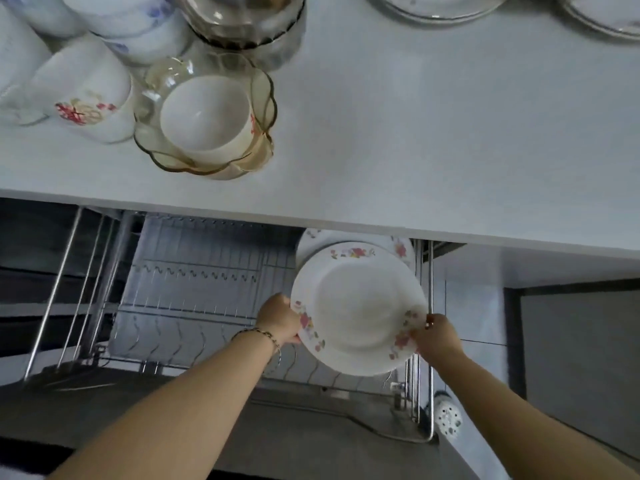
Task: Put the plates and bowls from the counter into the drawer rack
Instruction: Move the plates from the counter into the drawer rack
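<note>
Both hands hold a white plate with pink flowers on its rim (356, 308) over the right end of the wire drawer rack (194, 271). My left hand (278, 318) grips its left edge, and my right hand (434, 336) pinches its right edge. Behind it another flowered plate (401, 245) stands upright in the rack. On the white counter (415, 133) above sit an amber glass bowl holding a white bowl (204, 116), white flowered bowls (83, 95) at the left, and plates (436, 6) at the back right.
A stack of glass bowls (242, 19) stands at the counter's back. The rack's left slots hold nothing. Steel rails (429, 341) frame the drawer's right side. A small round white object (448, 419) lies on the floor at the lower right.
</note>
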